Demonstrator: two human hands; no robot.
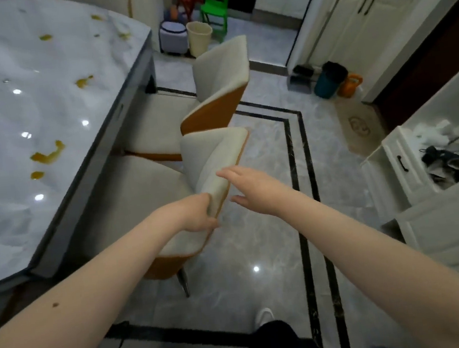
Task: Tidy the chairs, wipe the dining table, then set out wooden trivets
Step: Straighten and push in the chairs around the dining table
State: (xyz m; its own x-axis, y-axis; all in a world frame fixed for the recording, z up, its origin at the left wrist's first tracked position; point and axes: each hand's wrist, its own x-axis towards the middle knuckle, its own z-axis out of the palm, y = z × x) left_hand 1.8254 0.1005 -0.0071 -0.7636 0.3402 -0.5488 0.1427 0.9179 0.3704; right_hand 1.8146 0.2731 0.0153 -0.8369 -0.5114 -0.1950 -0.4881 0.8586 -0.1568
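Note:
A white marble dining table (44,114) fills the upper left, marked with several yellow-brown spills (47,156). Two cream chairs with orange backs stand along its right side. My left hand (198,214) grips the near end of the nearer chair's backrest (209,159). My right hand (248,183) hovers with fingers stretched out just right of that backrest's top edge, fingertips at or close to it. The farther chair (221,83) sits tucked partly under the table. No trivets or cloth are in sight.
A green plastic chair (216,6), a beige bin (199,38) and a white pot stand at the back. A teal bucket (329,81) and orange jug sit by cream cupboards. A white drawer unit (405,171) is on the right. My legs and shoe are below.

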